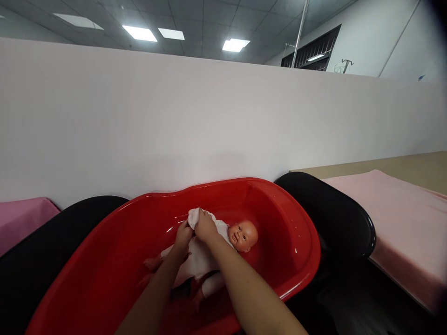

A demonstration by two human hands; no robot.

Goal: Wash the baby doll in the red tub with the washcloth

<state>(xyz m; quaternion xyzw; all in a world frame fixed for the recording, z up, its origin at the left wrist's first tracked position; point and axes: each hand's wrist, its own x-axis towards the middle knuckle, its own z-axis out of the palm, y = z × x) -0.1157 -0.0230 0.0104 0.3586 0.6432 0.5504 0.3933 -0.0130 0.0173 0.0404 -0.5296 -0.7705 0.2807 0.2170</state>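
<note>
A baby doll [246,232] in white clothes lies on its back inside a red baby bathtub [279,223], its head to the right and feet to the left. My left hand [183,236] is closed at the end of the doll's white sleeve [193,217]. Beside it, my right hand [206,226] pinches the same sleeve from above, over the doll's chest. The doll's hand on that side is hidden by the cloth and my fingers. Its other arm points toward me, with the small hand [197,299] bare below the cuff.
Black rounded surfaces flank the tub at left [80,223] and right [324,214]. A bed with a pink cover [401,218] stands at the right, and pink cloth [26,221] shows at far left. Behind the tub rises a white partition [195,121].
</note>
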